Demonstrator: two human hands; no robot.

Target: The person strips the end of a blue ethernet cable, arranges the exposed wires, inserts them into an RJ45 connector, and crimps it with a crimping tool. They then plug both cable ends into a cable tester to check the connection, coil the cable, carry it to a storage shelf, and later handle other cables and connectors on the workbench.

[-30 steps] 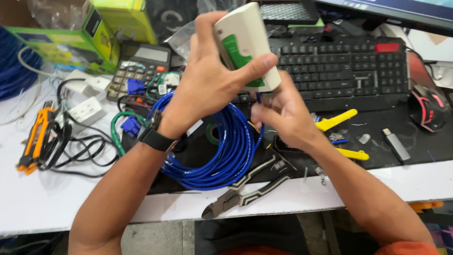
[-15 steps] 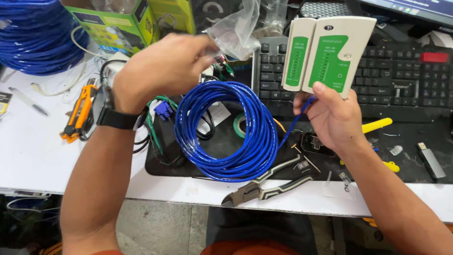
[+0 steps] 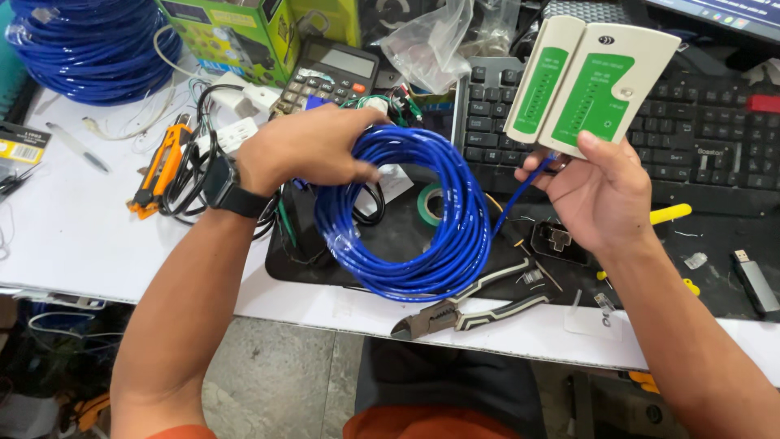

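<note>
now right hand (image 3: 601,195) fingers gripping cable tester (image 3: 589,85), long axis tilted up-right, left hand (image 3: 309,146) clutching blue cable coil (image 3: 414,244), seemingly plugged in

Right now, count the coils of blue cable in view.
2. One blue coil is gripped by the left hand over the black mat; the other blue coil lies at the table's far-left corner, partly cut off.

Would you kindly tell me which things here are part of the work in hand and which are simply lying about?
In hand:
- blue cable coil, gripped by the left hand
- cream-and-green cable tester, held by the right hand

Lying about:
- cutting pliers
- calculator
- keyboard
- orange crimping tool
- second blue coil
- green tape roll
</note>
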